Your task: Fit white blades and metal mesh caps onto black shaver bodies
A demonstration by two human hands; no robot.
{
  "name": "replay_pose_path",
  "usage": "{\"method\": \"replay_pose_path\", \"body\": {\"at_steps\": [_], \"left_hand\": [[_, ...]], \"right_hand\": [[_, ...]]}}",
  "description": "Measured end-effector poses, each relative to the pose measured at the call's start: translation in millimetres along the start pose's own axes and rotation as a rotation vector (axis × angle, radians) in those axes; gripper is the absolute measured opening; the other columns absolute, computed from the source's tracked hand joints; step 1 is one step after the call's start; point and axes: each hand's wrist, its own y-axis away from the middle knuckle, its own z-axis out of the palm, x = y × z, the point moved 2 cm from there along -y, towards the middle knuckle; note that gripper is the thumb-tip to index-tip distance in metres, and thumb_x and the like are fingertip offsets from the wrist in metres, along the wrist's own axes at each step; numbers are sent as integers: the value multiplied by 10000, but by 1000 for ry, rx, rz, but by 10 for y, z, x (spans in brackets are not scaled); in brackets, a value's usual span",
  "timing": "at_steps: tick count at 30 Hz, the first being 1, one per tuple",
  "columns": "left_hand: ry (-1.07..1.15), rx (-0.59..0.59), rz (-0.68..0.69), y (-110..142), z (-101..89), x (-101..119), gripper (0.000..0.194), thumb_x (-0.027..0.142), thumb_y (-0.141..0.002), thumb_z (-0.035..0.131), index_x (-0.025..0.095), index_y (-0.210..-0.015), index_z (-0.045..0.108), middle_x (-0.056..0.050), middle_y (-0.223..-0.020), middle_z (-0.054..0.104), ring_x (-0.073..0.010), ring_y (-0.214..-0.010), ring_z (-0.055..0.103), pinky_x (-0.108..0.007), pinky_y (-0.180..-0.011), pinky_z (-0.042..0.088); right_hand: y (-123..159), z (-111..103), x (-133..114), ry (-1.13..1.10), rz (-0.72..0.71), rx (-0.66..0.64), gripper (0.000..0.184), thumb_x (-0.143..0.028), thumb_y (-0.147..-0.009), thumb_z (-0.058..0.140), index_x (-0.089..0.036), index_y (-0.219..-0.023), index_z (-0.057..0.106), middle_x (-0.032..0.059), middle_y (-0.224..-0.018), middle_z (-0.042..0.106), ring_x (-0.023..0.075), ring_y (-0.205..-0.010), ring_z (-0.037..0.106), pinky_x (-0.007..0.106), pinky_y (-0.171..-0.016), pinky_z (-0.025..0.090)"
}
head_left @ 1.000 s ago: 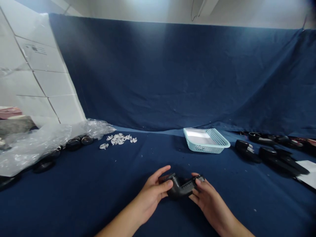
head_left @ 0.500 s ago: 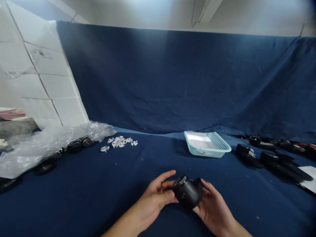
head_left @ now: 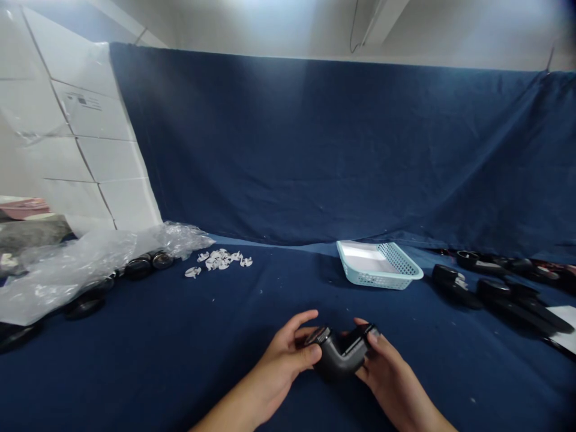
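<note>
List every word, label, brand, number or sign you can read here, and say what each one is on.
No text can be read, so there is nothing to quote.
Printed label on the white panel at the left: a small dark square and lines of print, too small and blurred to read.
Black part in the two hands: no legible lettering.
White sheet in the light blue basket: no print that I can make out.

No words I can read.
A white box (head_left: 96, 114) has a label (head_left: 83, 101) with tiny dark marks, too small and blurry to read.
</note>
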Motion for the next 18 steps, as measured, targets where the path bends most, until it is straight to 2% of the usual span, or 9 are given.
{"method": "replay_pose_path", "body": {"at_steps": [5, 10, 15, 18], "left_hand": [[-17, -92, 18, 10, 0, 29, 750, 289, -591, 883, 233, -1269, 569, -100, -1146, 629, -283, -1130, 539, -374, -967, 348], [-3, -151, 17, 54, 37, 54, 801, 277, -544, 896, 249, -1274, 565, -92, -1163, 621, -298, -1145, 528, -412, -1018, 304], [-12, -113, 13, 35, 44, 45, 789, 287, -556, 892, 253, -1273, 565, -91, -1144, 625, -297, -1141, 532, -406, -1004, 317], [-31, -56, 2, -2, 27, 23, 771, 301, -576, 883, 235, -1273, 559, -103, -1133, 626, -291, -1113, 546, -371, -926, 374]], "right_hand": [[18, 16, 25, 8, 36, -44, 517, -442, -687, 787, -236, -1130, 619, 48, -962, 738, 222, -854, 688, 333, -770, 487], [33, -4, 61, -16, 122, -88, 470, -449, -700, 772, -234, -1100, 648, 60, -978, 744, 223, -872, 687, 324, -768, 493], [19, -6, 46, -24, 99, -72, 461, -417, -709, 769, -235, -1111, 637, 50, -952, 746, 215, -848, 689, 327, -768, 496], [0, -17, 15, -15, 35, -26, 492, -406, -700, 774, -230, -1129, 613, 48, -936, 744, 223, -850, 690, 338, -772, 495]]}}
